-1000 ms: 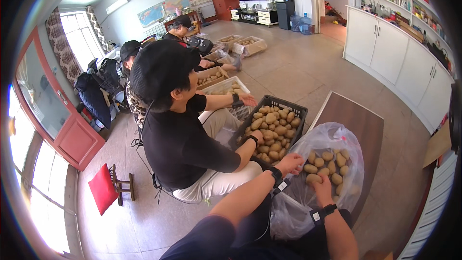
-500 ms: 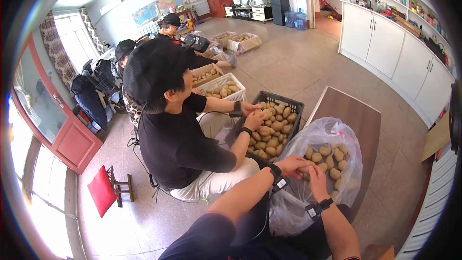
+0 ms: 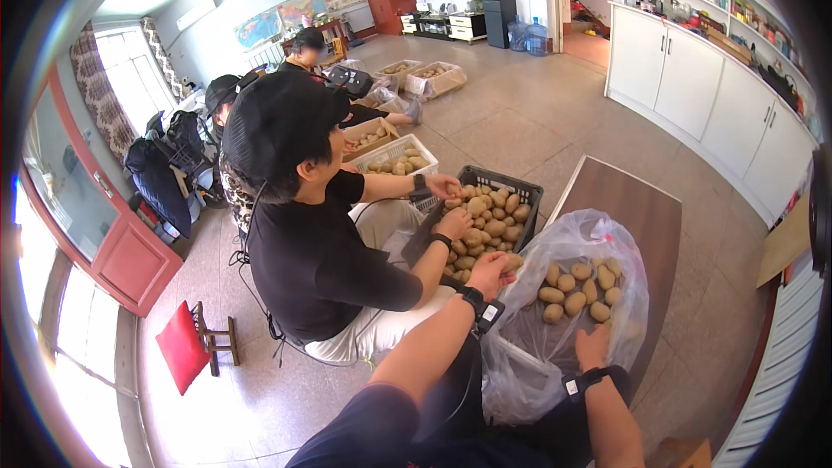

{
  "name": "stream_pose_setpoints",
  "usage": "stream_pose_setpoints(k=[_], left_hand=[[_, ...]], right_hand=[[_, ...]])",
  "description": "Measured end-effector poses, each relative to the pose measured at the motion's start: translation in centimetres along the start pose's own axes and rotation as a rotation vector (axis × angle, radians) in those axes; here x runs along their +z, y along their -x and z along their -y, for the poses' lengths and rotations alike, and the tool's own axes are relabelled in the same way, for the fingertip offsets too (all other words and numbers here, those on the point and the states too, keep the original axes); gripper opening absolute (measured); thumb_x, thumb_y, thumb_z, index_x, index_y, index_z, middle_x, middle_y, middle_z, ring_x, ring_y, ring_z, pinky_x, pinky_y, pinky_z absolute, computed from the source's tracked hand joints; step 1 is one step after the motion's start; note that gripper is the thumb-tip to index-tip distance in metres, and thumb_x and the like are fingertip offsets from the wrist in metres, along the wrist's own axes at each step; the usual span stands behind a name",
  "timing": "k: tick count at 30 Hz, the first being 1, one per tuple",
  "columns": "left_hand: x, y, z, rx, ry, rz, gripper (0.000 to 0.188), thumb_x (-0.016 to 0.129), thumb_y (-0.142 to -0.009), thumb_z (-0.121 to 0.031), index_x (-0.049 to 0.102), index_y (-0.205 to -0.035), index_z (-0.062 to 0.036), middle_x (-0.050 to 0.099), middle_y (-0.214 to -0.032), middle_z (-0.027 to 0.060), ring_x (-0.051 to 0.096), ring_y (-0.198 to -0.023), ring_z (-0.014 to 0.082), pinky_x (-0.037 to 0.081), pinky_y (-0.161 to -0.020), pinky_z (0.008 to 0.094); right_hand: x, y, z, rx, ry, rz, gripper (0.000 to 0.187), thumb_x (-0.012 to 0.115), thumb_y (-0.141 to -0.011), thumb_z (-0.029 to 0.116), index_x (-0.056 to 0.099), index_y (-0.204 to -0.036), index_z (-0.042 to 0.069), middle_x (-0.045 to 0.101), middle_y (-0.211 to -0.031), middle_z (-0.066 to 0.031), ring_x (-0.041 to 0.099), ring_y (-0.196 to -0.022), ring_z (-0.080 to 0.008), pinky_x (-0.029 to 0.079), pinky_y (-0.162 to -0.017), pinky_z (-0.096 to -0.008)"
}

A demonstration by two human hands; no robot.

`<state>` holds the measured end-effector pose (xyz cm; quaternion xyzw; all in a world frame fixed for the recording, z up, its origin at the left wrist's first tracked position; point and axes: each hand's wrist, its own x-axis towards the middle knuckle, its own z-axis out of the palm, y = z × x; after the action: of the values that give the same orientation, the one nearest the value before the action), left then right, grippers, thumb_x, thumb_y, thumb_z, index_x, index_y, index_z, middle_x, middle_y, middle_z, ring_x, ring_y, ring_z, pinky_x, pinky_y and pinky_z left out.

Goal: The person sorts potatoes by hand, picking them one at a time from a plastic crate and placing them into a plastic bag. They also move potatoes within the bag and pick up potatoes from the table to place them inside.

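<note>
My left hand (image 3: 490, 274) is closed around a potato (image 3: 514, 263) by the near right corner of a black plastic crate (image 3: 538, 208) filled with potatoes. My right hand (image 3: 593, 347) is inside a clear plastic bag (image 3: 529, 362), its fingers reaching toward a potato (image 3: 599, 311) there. Its fingers look apart, with nothing visible between them. Several more loose potatoes (image 3: 575, 302) lie in the far part of the opened bag. Each of my wrists wears a black strap with a small device.
A person in black (image 3: 321, 269) sits close on my left, both hands over the crate's potatoes. The bag rests against a brown board (image 3: 637, 199). Farther off are a white crate (image 3: 425, 160) of potatoes, seated people and a red-seated stool (image 3: 184, 348).
My hands, together over the bag before, have parted. The left has carried the potato left to the crate; the right has dropped nearer into the bag. The person's hands beside me have separated.
</note>
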<state>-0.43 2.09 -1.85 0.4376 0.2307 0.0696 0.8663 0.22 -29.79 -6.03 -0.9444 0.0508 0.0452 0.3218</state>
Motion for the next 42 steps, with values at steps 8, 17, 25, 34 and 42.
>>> stream_pose_setpoints(k=[8,17,25,34,42], left_hand=[[-1.4,-0.9,0.0,0.04,0.01,-0.175,0.033,0.055,-0.092,-0.014,0.048,-0.123,-0.0055,0.058,-0.103,0.0109,0.06,-0.078,0.0238,0.057,-0.065,0.0366],[-2.6,-1.5,0.2,0.017,0.013,-0.216,0.032,0.054,-0.093,-0.014,0.048,-0.123,-0.0068,0.056,-0.11,0.0117,0.059,-0.078,0.0251,0.057,-0.065,0.0366],[-4.7,-2.5,0.5,0.106,-0.066,-0.2,0.03,0.044,-0.093,-0.007,0.065,-0.114,-0.0109,0.061,-0.095,0.009,0.056,-0.068,0.0183,0.055,-0.057,0.0292],[-2.5,-1.4,0.5,0.055,0.009,-0.321,0.028,0.05,-0.092,-0.01,0.063,-0.117,-0.0128,0.059,-0.102,0.0096,0.06,-0.064,0.02,0.057,-0.056,0.0289],[-2.1,-0.6,-0.2,0.056,-0.008,-0.317,0.028,0.048,-0.092,-0.008,0.061,-0.117,-0.009,0.058,-0.101,0.0091,0.061,-0.069,0.0201,0.058,-0.059,0.0284]], right_hand=[[-0.8,0.9,0.6,0.138,0.108,-0.039,0.06,0.067,-0.076,0.023,0.044,-0.128,0.004,0.041,-0.137,-0.0188,0.045,-0.122,-0.0421,0.038,-0.101,-0.0509],[-1.3,1.3,0.5,0.22,0.122,-0.013,0.065,0.07,-0.077,0.023,0.04,-0.131,0.004,0.034,-0.144,-0.0193,0.04,-0.128,-0.045,0.038,-0.104,-0.0507],[0.1,2.3,0.8,-0.022,0.218,0.029,0.055,0.069,-0.075,0.015,0.044,-0.123,0.003,0.043,-0.129,-0.0211,0.047,-0.117,-0.0449,0.043,-0.097,-0.0504],[3.2,0.8,-2.7,-0.266,0.076,-0.017,0.051,0.068,-0.069,-0.001,0.046,-0.115,-0.001,0.048,-0.121,-0.0237,0.047,-0.113,-0.0435,0.04,-0.095,-0.0485],[3.1,1.2,-2.4,-0.225,0.127,0.007,0.051,0.067,-0.07,0.001,0.047,-0.117,0.002,0.046,-0.124,-0.0229,0.046,-0.112,-0.0442,0.039,-0.097,-0.0486]])
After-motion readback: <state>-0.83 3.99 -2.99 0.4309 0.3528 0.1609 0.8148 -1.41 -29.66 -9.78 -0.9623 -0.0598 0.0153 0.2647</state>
